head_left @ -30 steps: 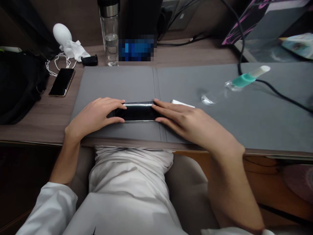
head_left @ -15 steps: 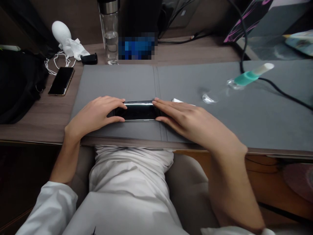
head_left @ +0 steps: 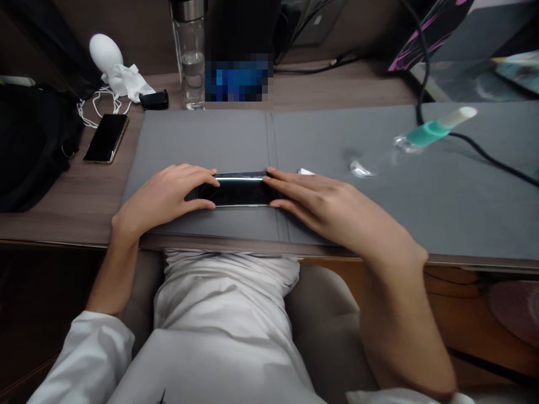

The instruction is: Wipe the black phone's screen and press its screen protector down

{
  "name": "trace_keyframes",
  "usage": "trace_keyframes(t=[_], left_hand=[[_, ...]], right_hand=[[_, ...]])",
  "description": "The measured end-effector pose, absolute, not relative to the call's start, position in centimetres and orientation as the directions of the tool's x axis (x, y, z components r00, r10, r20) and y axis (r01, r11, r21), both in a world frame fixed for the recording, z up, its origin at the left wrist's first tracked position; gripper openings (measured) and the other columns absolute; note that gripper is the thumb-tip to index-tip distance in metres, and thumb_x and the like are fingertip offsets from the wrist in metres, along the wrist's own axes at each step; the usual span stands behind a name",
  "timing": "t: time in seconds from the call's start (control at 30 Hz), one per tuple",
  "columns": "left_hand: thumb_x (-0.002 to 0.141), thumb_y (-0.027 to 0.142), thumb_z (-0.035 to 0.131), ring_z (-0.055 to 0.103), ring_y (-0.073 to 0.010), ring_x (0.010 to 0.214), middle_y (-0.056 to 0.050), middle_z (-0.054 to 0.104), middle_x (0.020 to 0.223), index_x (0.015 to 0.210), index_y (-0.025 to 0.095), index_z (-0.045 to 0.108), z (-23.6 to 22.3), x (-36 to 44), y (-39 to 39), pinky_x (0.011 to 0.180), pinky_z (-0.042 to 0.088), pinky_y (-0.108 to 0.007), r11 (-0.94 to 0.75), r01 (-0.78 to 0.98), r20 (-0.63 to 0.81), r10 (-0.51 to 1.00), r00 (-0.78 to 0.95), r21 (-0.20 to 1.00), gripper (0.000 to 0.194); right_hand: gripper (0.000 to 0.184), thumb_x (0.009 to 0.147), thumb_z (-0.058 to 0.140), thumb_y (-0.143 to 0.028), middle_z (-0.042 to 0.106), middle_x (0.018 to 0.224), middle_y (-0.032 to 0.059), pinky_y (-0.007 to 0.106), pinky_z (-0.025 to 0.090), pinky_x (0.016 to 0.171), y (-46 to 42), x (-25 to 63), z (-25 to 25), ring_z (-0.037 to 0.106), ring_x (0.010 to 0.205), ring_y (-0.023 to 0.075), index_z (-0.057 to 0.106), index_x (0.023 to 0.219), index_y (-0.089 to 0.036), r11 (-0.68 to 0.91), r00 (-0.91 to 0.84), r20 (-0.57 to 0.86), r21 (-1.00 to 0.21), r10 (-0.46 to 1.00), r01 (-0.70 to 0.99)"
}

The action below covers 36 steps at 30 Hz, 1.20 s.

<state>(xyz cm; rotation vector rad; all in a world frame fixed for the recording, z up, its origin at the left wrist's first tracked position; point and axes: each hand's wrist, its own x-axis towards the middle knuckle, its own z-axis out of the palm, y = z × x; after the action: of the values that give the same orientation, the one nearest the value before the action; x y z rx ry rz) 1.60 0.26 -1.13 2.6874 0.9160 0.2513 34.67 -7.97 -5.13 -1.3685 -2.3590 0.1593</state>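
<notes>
Between my two hands a smartphone (head_left: 242, 192) lies sideways on the grey desk mat (head_left: 210, 137), its dark screen facing up with a bright reflection along the far edge. My left hand (head_left: 170, 193) grips its left end, thumb on the near edge and fingers on the far one. At the other end my right hand (head_left: 322, 202) holds it the same way, fingertips on the far corner and thumb at the near edge. Both ends of the phone are partly covered by the hands. A small white item (head_left: 305, 171) peeks out behind my right hand.
A green-and-clear bottle with a white top (head_left: 429, 133) lies on the mat, with crumpled clear plastic (head_left: 361, 169) nearby. Farther off stand a water bottle (head_left: 192, 73) and a white device (head_left: 106, 53). Another phone (head_left: 106, 138) lies left, beside a black bag (head_left: 33, 146). A black cable (head_left: 488, 154) crosses the right.
</notes>
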Motion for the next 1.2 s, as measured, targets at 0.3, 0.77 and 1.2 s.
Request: trace_keyframes(t=[0.3,0.77,1.2], left_hand=[[0.11,0.053,0.065,0.066,-0.0303,0.142,-0.006,0.07,0.159,0.135,0.026,0.072,-1.1,1.7,0.2,0.119,0.048,-0.046,-0.744,0.578,0.059,0.629,0.775,0.334,0.037],[0.11,0.052,0.066,0.066,-0.0299,0.141,-0.007,0.07,0.157,0.133,0.026,0.071,-1.1,1.8,0.1,0.12,0.047,-0.046,-0.744,0.573,0.062,0.627,0.777,0.344,0.035],[0.108,0.048,0.068,0.067,-0.0301,0.135,-0.008,0.073,0.149,0.132,0.026,0.068,-1.3,1.9,0.2,0.114,0.049,-0.044,-0.749,0.568,0.086,0.627,0.774,0.342,0.033]], right_hand=[[0.053,0.117,0.042,-0.05,0.065,0.164,0.0104,0.061,0.058,0.12,-8.0,34.5,-4.9,0.076,0.132,0.037,0.065,0.159,-0.026,0.516,-0.448,0.285,-0.249,0.848,0.819],[0.052,0.117,0.045,-0.047,0.064,0.165,0.0082,0.061,0.056,0.122,-8.0,34.5,-4.3,0.074,0.136,0.0373,0.062,0.161,-0.026,0.505,-0.439,0.264,-0.29,0.859,0.813],[0.052,0.116,0.048,-0.048,0.066,0.163,0.0053,0.056,0.059,0.12,-7.8,34.7,-4.0,0.072,0.141,0.0362,0.061,0.163,-0.03,0.483,-0.409,0.268,-0.343,0.872,0.806]])
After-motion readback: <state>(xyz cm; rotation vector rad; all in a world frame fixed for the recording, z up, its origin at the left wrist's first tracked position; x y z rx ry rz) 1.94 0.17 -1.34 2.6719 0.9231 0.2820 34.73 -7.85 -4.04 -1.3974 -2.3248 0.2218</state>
